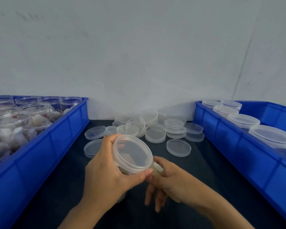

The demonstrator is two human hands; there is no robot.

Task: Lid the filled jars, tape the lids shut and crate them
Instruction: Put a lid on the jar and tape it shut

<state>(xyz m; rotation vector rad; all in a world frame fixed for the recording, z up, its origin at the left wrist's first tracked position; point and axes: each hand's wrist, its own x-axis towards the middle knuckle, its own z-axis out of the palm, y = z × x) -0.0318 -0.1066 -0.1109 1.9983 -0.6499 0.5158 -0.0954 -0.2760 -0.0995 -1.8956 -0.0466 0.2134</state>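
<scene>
we have the jar [132, 156] up off the table [205, 166], tilted so its lid [134, 151] faces up and away from us. left hand [106, 169] grips it round the side wall, fingers curled behind, thumb [139, 173] lying just under the lid rim. right hand [168, 179] sits at the jar's lower right, touching it at the rim; thumb and forefinger pinch a small pale strip, looks like tape [157, 169] but blurred, can't confirm; the other fingers hang loose below. lid is already on, so we judge this as the taping step. handling: thin clear plastic, light, smooth so likely slippery, wall probably flexes if squeezed hard; contents look soft and pale, so little weight. best hold is round the wall below the lid rim, as now, leaving the lid seam free for tape. spare lids [155, 134] are piled on the table beyond the hands, well clear. left crate [69, 129] holds open filled jars [31, 113]; right crate [238, 146] holds lidded jars [243, 120] in a row, presumably where this one goes. risk: jar slipping or turning in the left hand while tape is pressed on
</scene>
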